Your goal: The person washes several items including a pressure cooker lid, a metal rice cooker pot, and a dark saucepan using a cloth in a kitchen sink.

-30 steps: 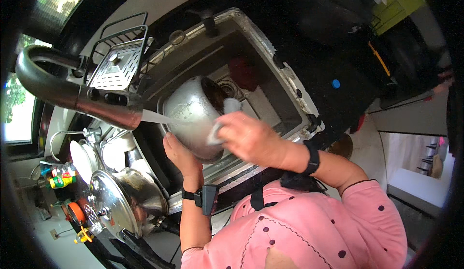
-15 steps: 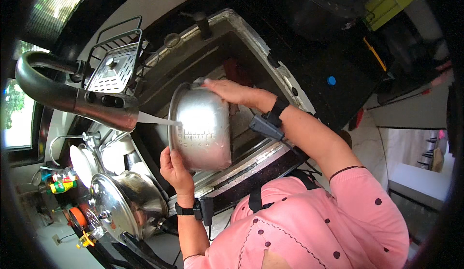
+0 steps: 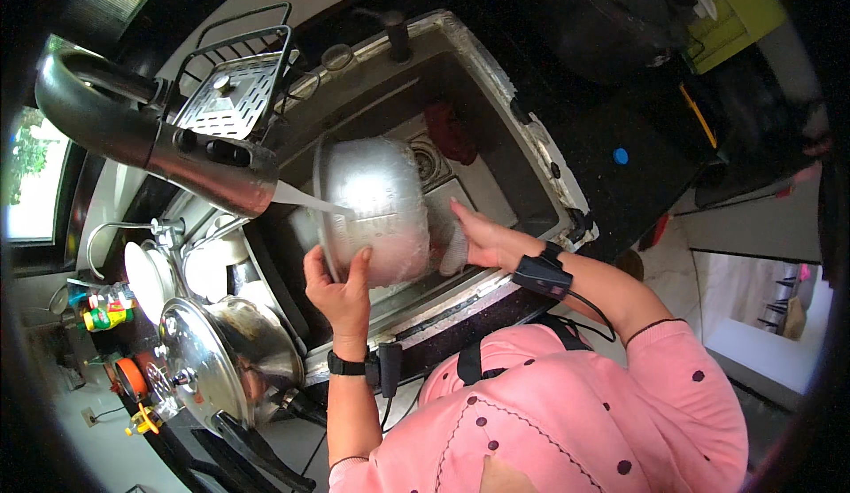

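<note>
My left hand (image 3: 341, 285) is closed on the rim of a silver metal cooking pot (image 3: 381, 250), a rice-cooker style inner pot with marks on its wall. The pot is tipped on its side over the sink (image 3: 482, 77), its mouth toward the tap. From the tap (image 3: 217, 165) a stream of water strikes the pot's wall and spreads over it. My right hand (image 3: 487, 236) is just right of the pot's base, apart from it, with a pale grey cloth or scrubber (image 3: 454, 252) under its fingers. The cloth's exact kind is unclear.
A dark red cloth (image 3: 452, 134) lies in the sink beside the drain (image 3: 428, 161). Left of the sink stand a lidded pressure cooker (image 3: 230, 360) and white dishes (image 3: 150, 285). Behind the tap is a wire rack (image 3: 232, 95). A blue cap (image 3: 621, 156) rests on the dark counter.
My right hand has moved off the pot's far upper side, down and nearer to me by its base, carrying the grey cloth. My left hand keeps hold of the rim; the pot's position is little changed.
</note>
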